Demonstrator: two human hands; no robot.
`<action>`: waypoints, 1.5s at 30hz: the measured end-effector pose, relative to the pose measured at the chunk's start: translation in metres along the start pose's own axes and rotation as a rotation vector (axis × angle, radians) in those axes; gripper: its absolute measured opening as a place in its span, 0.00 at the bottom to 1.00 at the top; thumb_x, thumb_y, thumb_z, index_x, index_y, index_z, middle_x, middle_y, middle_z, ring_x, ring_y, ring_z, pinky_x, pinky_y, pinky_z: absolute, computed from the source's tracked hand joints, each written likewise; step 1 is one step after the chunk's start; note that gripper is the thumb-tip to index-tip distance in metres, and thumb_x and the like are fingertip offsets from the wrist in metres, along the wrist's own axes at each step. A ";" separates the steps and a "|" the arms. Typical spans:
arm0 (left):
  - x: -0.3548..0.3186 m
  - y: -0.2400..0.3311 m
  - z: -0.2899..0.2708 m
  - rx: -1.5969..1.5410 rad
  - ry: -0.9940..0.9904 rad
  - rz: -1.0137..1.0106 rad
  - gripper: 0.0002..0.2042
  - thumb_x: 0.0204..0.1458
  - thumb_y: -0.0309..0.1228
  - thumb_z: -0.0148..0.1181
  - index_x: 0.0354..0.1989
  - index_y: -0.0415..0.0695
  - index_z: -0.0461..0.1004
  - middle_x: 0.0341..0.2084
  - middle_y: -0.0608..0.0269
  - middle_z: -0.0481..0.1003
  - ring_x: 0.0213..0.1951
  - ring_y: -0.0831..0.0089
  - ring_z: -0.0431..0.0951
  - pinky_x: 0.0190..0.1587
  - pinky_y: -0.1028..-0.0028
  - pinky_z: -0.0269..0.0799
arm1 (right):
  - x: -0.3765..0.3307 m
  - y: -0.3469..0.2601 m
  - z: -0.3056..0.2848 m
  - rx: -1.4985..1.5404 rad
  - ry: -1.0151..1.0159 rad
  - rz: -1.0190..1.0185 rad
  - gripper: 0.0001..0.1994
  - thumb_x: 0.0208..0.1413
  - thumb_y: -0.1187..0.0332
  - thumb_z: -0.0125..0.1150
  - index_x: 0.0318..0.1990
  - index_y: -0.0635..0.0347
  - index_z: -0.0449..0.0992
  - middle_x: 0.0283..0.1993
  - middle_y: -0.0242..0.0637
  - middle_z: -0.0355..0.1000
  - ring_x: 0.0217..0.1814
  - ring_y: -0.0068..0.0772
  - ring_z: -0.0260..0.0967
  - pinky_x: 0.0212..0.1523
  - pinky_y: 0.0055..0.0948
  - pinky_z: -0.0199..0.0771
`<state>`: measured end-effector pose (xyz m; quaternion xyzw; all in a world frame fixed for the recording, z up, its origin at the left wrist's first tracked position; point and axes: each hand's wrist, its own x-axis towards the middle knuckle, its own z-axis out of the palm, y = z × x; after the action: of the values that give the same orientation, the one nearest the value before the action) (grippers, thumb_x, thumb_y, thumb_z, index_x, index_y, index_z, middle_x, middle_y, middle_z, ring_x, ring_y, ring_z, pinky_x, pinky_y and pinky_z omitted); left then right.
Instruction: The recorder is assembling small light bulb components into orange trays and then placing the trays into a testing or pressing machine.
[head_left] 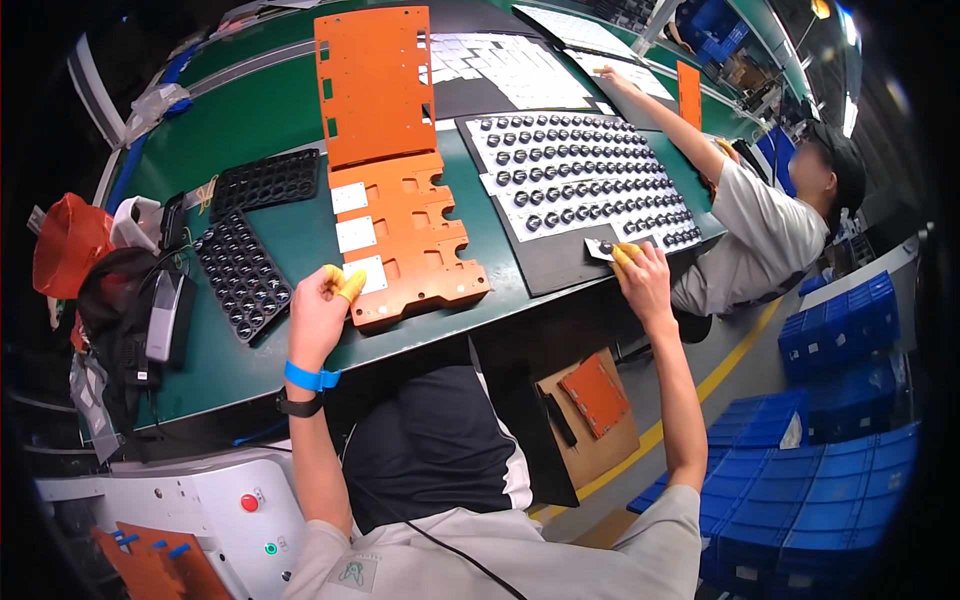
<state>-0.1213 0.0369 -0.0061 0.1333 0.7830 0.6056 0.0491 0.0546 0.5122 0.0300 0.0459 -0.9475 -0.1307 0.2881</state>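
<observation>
My left hand (322, 305), with yellow finger covers, is closed at the near left corner of an orange fixture (425, 285). Its fingertips pinch the edge of a small white square plate (372, 272) lying there. Two more such plates, an upper one (349, 197) and a middle one (356, 235), sit in a column above it. Over at the right, my right hand (645, 283), also in yellow finger covers, grips a small white plate with a black round part (599, 249). It is at the near edge of a black mat (555, 265) bearing rows of similar pieces (585, 175).
The fixture's orange lid (372, 80) stands raised behind it. Black trays with round pockets (243, 275) lie to the left. A co-worker (765, 215) at the right reaches across the green table (220, 370). Blue crates (840, 325) stand on the floor at right.
</observation>
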 end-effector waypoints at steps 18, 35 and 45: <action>-0.002 0.022 -0.001 -0.003 -0.015 -0.172 0.12 0.61 0.27 0.65 0.27 0.36 0.72 0.20 0.75 0.68 0.21 0.89 0.62 0.21 0.81 0.57 | 0.013 0.018 0.026 0.084 0.022 0.400 0.15 0.52 0.64 0.72 0.46 0.58 0.84 0.44 0.41 0.74 0.49 0.45 0.70 0.52 0.41 0.68; -0.003 0.022 0.001 -0.016 0.012 -0.146 0.12 0.61 0.26 0.63 0.27 0.34 0.71 0.21 0.74 0.68 0.25 0.88 0.63 0.26 0.80 0.60 | 0.024 0.018 0.032 0.068 -0.013 0.439 0.14 0.51 0.63 0.74 0.42 0.60 0.84 0.43 0.43 0.74 0.50 0.46 0.70 0.52 0.43 0.69; 0.002 0.005 0.001 0.072 0.034 0.001 0.14 0.61 0.30 0.64 0.29 0.32 0.69 0.18 0.63 0.65 0.24 0.81 0.61 0.27 0.73 0.62 | 0.075 -0.095 -0.010 0.536 0.137 0.415 0.10 0.54 0.72 0.69 0.45 0.58 0.82 0.39 0.43 0.75 0.45 0.47 0.72 0.49 0.43 0.71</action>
<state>-0.1217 0.0398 -0.0020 0.1251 0.8049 0.5793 0.0308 -0.0008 0.4061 0.0516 -0.0652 -0.9157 0.1878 0.3492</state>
